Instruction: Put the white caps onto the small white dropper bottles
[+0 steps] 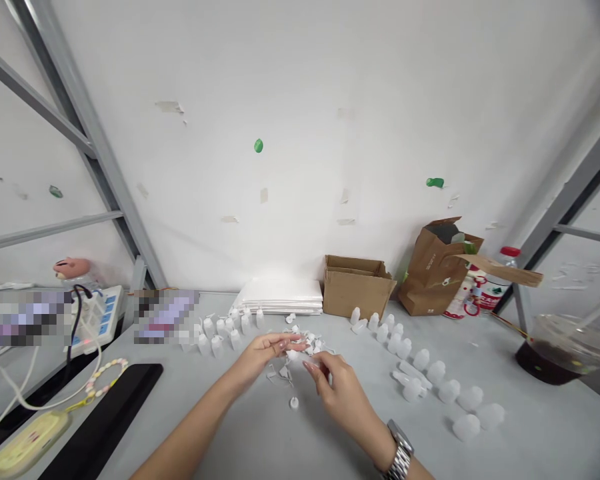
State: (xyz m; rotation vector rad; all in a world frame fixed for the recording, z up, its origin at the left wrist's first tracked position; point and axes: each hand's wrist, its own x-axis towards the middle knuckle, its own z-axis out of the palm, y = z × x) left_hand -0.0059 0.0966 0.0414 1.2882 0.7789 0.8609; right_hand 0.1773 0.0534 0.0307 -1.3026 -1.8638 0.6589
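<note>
My left hand (pixel 266 355) and my right hand (pixel 336 389) meet over the middle of the grey table (pixel 260 433), fingertips pinched together around a small white plastic piece (pixel 294 355). A pile of small white caps and tags (pixel 307 339) lies just behind the fingers. One white cap (pixel 294 403) sits on the table below the hands. Several small white bottles (pixel 225 330) stand in a cluster behind the left hand. More white bottles (pixel 430 377) run in a loose row to the right. A metal watch (pixel 399 453) is on the right wrist.
A small open cardboard box (pixel 356 285), a stack of white bags (pixel 283 295) and a brown paper bag (pixel 443 267) stand against the wall. A cup with dark drink (pixel 555 350) is at the right. A power strip (pixel 97 320), cables and a black pad (pixel 105 420) lie at the left.
</note>
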